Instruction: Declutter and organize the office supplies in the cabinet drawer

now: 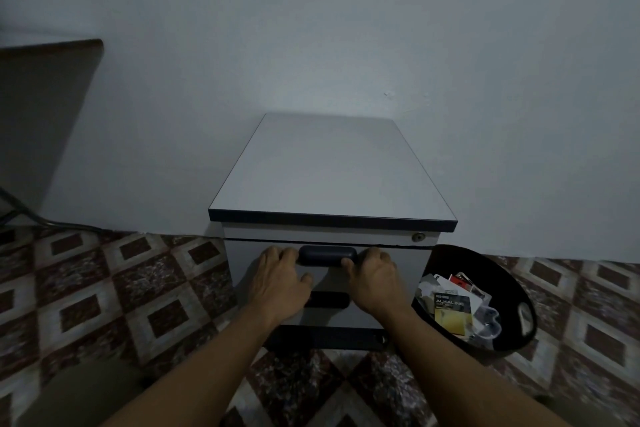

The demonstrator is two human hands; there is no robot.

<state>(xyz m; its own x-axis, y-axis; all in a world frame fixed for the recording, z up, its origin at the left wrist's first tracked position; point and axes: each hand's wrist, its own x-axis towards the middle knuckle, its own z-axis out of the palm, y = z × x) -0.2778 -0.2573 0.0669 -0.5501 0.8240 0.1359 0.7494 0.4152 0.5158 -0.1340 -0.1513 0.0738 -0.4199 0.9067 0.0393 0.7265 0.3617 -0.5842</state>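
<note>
Bare tiled floor [104, 288] left of the cabinet [329, 170], so room to move there. Top drawer [412, 260] shut or nearly so, contents hidden. Left hand [280, 279] flat on its front, fingers spread by the handle [327, 256]. Right hand [375, 279] at the handle's other end, fingers bent, thumb touching it; gripping or pushing, cannot tell. Bin [512, 288] just beside the cabinet's right edge, holding discarded packaging. Looks nearly finished.
</note>
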